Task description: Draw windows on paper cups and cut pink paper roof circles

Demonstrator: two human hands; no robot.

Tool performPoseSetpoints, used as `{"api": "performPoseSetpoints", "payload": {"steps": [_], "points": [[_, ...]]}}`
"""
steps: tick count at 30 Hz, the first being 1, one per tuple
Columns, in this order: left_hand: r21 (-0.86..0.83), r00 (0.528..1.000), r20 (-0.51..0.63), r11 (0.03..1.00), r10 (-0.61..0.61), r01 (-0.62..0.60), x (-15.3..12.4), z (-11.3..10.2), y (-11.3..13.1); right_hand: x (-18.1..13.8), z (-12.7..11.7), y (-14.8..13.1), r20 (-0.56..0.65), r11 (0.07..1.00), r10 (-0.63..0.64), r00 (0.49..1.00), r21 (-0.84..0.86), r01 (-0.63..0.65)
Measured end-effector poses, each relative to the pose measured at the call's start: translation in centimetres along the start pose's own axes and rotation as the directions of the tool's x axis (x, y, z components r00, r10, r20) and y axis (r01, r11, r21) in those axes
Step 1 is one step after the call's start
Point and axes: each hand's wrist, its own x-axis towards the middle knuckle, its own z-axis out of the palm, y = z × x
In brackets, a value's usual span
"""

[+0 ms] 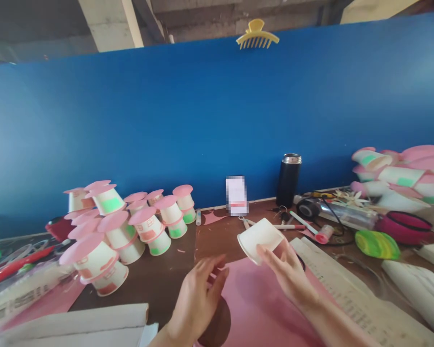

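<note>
A white cup (262, 238) tilts over the far edge of pink paper (256, 299), on the counter (217, 243), in the right hand (289, 270)'s grip; the left hand (200, 291) (its grip loosely wide) hovers nearby. A bottle (288, 180) stands by the back edge.

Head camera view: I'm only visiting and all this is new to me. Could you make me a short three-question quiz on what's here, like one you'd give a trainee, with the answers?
1. Multiple choice. Which hand is holding a white cup?
a) left
b) right
c) both

2. True or false. The left hand is holding the yellow hair clip.

3. Fill in the missing word. The black bottle stands in front of a partition coloured ____.

Key
1. b: the right hand holds it.
2. False: nothing can be seen in its grasp.
3. Blue.
</note>
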Motion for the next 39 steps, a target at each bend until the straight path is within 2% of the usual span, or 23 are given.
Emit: {"api": "performPoseSetpoints", "payload": {"steps": [2,4,6,8,12,20,25,30,33,39], "points": [[0.279,0.973,0.120,0.933,0.199,-0.226,-0.1,-0.1,-1.4,0.4,-0.3,0.1,-0.071,0.999,-0.038,0.997,-0.019,0.036],[0.429,0.935,0.256,0.838,0.247,-0.339,-0.1,0.2,-2.0,0.6,-0.4,0.2,-0.119,0.997,-0.065,0.991,-0.043,0.060],[0.500,0.908,0.342,0.771,0.243,-0.394,0.0,0.8,-2.1,0.6,-0.4,0.3,-0.136,0.995,-0.086,0.987,-0.070,0.077],[0.525,0.898,0.379,0.747,0.224,-0.408,0.0,1.3,-1.9,0.6,-0.3,0.3,-0.145,0.991,-0.109,0.983,-0.096,0.096],[0.538,0.907,0.386,0.757,0.171,-0.371,0.2,1.7,-1.8,1.2,0.1,-0.4,-0.173,0.988,-0.141,0.975,-0.086,0.128],[0.612,0.945,0.305,0.736,0.118,-0.289,0.4,1.4,-2.6,2.7,0.5,-2.6,-0.218,0.971,-0.165,0.962,-0.205,0.120],[0.633,0.937,0.329,0.710,0.114,-0.309,0.6,1.5,-2.4,3.6,0.6,-3.5,-0.277,0.997,-0.062,0.959,-0.058,0.048],[0.657,0.927,0.344,0.666,0.152,-0.353,0.4,1.5,-2.3,5.5,0.7,-4.4,-0.377,0.994,0.029,0.926,0.105,0.011],[0.679,0.921,0.341,0.629,0.186,-0.378,0.3,1.5,-2.5,7.0,0.5,-4.8,-0.414,0.964,0.127,0.902,0.265,-0.014],[0.717,0.914,0.346,0.569,0.212,-0.403,0.3,1.6,-2.9,9.0,-1.5,-5.1,-0.394,0.850,0.321,0.861,0.522,-0.079]]}}
